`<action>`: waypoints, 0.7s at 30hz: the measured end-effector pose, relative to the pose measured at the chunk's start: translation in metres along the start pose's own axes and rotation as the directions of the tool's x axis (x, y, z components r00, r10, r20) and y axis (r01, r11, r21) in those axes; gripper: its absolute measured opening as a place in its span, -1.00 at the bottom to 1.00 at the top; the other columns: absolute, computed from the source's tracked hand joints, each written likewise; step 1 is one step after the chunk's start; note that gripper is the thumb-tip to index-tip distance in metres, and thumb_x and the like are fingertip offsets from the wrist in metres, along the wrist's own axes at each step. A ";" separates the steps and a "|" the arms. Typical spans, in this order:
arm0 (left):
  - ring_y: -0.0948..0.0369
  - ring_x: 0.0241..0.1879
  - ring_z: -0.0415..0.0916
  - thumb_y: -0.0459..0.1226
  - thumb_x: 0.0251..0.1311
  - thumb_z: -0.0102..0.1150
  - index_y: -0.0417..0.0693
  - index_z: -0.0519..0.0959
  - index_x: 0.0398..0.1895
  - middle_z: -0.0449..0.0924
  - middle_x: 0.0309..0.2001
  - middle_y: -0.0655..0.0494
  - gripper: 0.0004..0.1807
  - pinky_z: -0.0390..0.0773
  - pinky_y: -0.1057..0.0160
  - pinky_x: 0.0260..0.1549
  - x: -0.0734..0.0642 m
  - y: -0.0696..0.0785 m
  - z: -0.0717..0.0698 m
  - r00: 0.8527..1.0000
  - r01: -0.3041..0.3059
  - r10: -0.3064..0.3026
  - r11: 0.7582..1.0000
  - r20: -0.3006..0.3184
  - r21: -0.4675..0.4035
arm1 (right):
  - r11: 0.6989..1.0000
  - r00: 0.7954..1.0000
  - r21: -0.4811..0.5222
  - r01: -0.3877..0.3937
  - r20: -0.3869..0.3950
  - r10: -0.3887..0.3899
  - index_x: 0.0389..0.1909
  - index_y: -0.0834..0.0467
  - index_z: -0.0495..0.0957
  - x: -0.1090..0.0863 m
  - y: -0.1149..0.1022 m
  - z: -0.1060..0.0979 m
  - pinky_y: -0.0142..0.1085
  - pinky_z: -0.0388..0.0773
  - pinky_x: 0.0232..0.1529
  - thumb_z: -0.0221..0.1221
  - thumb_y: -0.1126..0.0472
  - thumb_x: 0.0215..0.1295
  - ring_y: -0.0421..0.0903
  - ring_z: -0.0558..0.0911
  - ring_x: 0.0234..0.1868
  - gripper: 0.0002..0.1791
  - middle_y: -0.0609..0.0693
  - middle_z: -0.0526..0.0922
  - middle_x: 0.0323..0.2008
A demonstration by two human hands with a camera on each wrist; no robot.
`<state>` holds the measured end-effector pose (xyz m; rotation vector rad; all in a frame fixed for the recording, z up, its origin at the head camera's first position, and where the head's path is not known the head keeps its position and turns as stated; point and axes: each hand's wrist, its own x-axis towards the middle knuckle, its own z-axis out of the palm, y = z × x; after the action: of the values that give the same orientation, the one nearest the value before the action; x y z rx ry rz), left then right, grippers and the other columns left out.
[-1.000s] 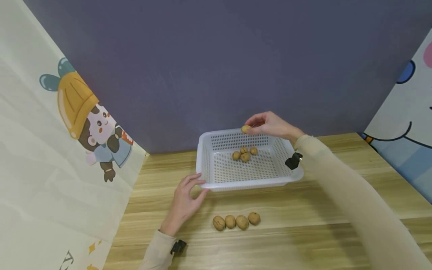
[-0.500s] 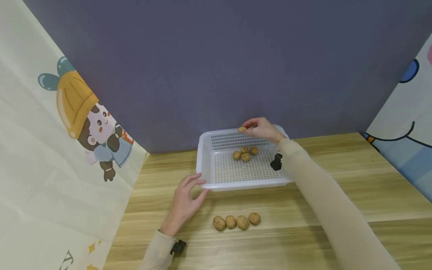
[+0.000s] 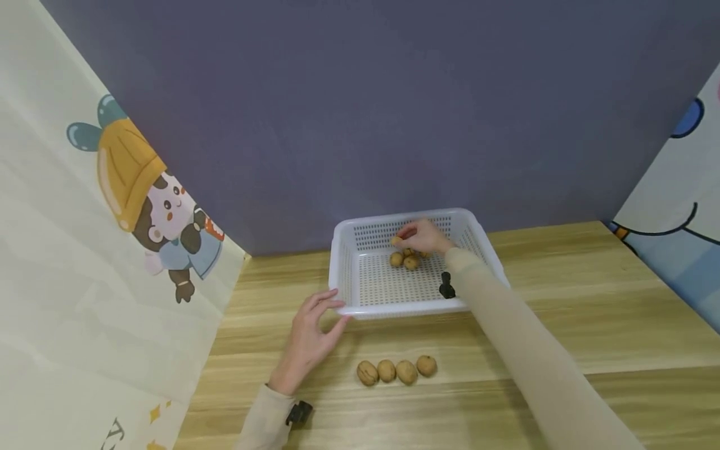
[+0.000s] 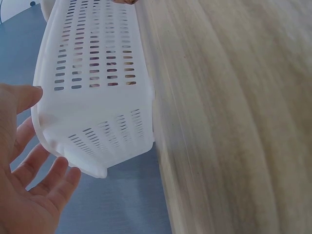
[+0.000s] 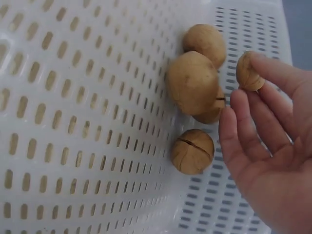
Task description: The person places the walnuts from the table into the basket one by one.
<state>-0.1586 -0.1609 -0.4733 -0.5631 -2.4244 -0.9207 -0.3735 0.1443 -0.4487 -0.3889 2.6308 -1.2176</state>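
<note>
In the head view, a white perforated plastic basket (image 3: pixel 419 308) stands on the wooden table against the dark wall. My right hand (image 3: pixel 425 237) is inside it, pinching a walnut (image 5: pixel 249 71) between thumb and fingertips, above the basket floor. Several other walnuts (image 5: pixel 191 83) lie clustered on that floor, close to my fingers; the head view shows some partly behind the hand. At the basket's near left corner is my left hand (image 3: pixel 308 340). Its fairly straight fingers and thumb touch the rim on either side of the corner. A row of walnuts (image 3: pixel 406 372) lies on the table in front.
The wooden table (image 3: pixel 270 281) extends left and right of the basket. A dark wall (image 3: pixel 360 112) rises directly behind. Printed cartoon sheets (image 3: pixel 169 206) hang at the left and right sides. Both wrists wear a small black camera (image 3: pixel 299 412).
My right hand, with the walnut pinched in it, has moved left and down from over the basket's back rim to inside the basket. The left hand has stayed at the corner.
</note>
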 end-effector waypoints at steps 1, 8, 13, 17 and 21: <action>-0.10 0.29 0.61 -0.31 0.11 0.60 -0.08 0.75 -0.05 0.69 0.27 -0.07 -0.67 0.59 -0.19 0.38 0.000 0.000 0.000 1.000 0.001 -0.001 1.000 -0.001 -0.004 | 1.000 1.000 -0.012 -0.002 -0.007 0.002 0.18 0.13 0.70 0.001 0.001 0.002 0.00 0.67 0.25 0.39 -0.02 0.40 0.11 0.67 0.21 -0.55 0.12 0.74 0.17; -0.11 0.27 0.63 -0.31 0.09 0.61 -0.08 0.75 -0.06 0.70 0.24 -0.08 -0.67 0.61 -0.20 0.35 -0.001 -0.001 0.002 1.000 -0.018 0.018 1.000 -0.016 -0.004 | 0.999 1.000 -0.034 -0.004 -0.016 0.004 0.13 0.16 0.71 0.004 -0.002 0.009 0.01 0.68 0.20 0.40 0.01 0.39 0.12 0.68 0.15 -0.59 0.15 0.75 0.13; -0.10 0.27 0.63 -0.32 0.09 0.61 -0.08 0.75 -0.06 0.70 0.24 -0.07 -0.66 0.60 -0.18 0.37 -0.001 -0.001 0.001 1.000 -0.017 0.016 1.000 -0.018 -0.012 | 0.991 0.999 -0.134 0.024 -0.024 -0.028 0.12 0.22 0.71 0.003 -0.004 0.010 0.04 0.67 0.27 0.36 0.04 0.43 0.15 0.70 0.17 -0.60 0.19 0.77 0.11; -0.10 0.27 0.63 -0.32 0.08 0.61 -0.08 0.75 -0.06 0.70 0.24 -0.07 -0.66 0.60 -0.18 0.36 0.000 0.000 0.001 1.000 -0.021 0.021 1.000 -0.022 -0.010 | 0.983 0.999 -0.179 0.030 -0.036 -0.037 0.12 0.23 0.71 -0.001 -0.005 0.010 0.06 0.67 0.28 0.35 0.04 0.44 0.17 0.70 0.18 -0.60 0.20 0.77 0.12; -0.10 0.27 0.63 -0.31 0.09 0.62 -0.09 0.75 -0.06 0.71 0.24 -0.07 -0.66 0.59 -0.16 0.38 0.000 0.001 -0.001 1.000 -0.019 0.019 1.000 -0.019 -0.008 | 0.982 0.999 -0.185 0.022 -0.038 -0.029 0.12 0.23 0.72 -0.004 -0.008 0.010 0.06 0.67 0.28 0.37 0.06 0.42 0.17 0.69 0.18 -0.61 0.20 0.76 0.13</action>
<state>-0.1582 -0.1606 -0.4722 -0.5771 -2.3950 -0.9245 -0.3659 0.1332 -0.4492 -0.4347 2.7916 -1.0008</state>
